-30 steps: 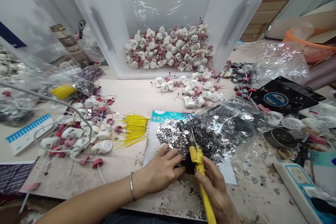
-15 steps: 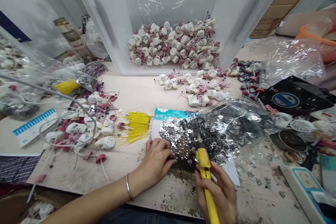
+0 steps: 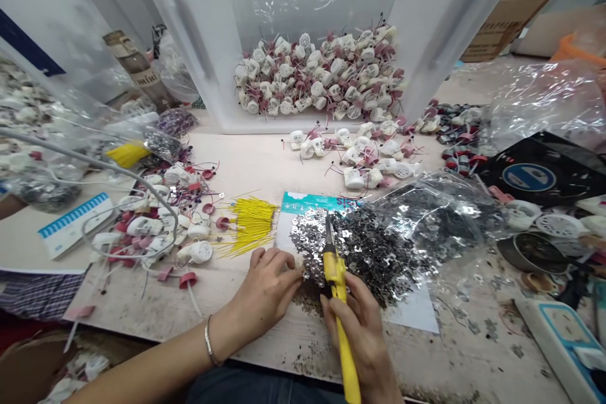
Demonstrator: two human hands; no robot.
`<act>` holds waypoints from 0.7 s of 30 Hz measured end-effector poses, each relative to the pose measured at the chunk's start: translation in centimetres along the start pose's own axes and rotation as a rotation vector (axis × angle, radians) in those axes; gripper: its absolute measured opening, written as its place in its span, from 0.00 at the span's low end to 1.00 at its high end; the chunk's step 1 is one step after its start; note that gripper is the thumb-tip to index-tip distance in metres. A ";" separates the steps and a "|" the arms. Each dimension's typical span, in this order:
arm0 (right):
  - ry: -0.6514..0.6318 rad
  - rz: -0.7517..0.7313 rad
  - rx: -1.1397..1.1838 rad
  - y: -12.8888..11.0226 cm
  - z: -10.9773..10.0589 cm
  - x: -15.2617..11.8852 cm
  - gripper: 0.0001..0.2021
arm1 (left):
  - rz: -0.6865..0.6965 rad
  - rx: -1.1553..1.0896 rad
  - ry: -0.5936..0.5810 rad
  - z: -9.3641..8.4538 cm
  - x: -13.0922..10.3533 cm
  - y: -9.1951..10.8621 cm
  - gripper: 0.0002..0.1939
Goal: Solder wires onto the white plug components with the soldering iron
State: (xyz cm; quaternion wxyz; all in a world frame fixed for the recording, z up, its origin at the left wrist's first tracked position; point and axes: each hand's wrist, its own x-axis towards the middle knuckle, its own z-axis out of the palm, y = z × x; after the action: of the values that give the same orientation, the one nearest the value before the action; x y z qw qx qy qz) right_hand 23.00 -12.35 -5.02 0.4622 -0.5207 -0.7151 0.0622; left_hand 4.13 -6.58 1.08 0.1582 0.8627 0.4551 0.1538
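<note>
My right hand (image 3: 362, 328) is wrapped round a yellow soldering iron (image 3: 337, 284), whose dark tip points forward over a heap of small metal pieces (image 3: 374, 252). The heap lies on a white and teal sheet (image 3: 416, 315). At the heap's left front edge is my left hand (image 3: 269, 290), fingers curled and pressed together; whatever they hold is hidden. A bundle of yellow wires (image 3: 250, 224) lies just beyond and left of it. White parts with pink caps (image 3: 146, 227) lie in a loose pile farther left.
A translucent bin (image 3: 222, 123) full of white and pink parts stands at the back. A plastic bag (image 3: 435, 214) of metal pieces, a black fan-like object (image 3: 530, 170) and a white-blue device (image 3: 558, 341) are on the right. A grey cable (image 3: 95, 161) arcs across the left.
My right hand and the soldering iron have moved left, the tip now over the heap's left part. My left hand has shifted slightly left, its fingers still curled. The view has shifted a little.
</note>
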 end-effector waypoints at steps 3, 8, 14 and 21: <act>-0.125 -0.031 -0.013 0.7 0.7 0.3 0.16 | -0.030 -0.062 0.030 0.7 0.4 0.6 0.04; -0.184 -0.035 0.040 1.1 0.3 0.5 0.19 | -0.116 -0.094 -0.009 2.6 1.8 1.3 0.03; 0.039 -0.040 0.004 0.7 1.2 1.0 0.14 | -0.139 -0.052 0.005 1.8 1.2 1.1 0.05; 0.078 -0.064 -0.026 0.4 0.1 1.3 0.13 | -0.240 0.004 -0.059 0.2 1.1 1.0 0.03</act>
State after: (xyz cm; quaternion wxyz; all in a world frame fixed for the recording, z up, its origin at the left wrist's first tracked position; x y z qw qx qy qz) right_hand 23.13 -11.05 -4.51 0.4846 -0.5056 -0.7136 0.0178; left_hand 5.54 -6.27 1.48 0.1871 0.8063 0.5507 0.1077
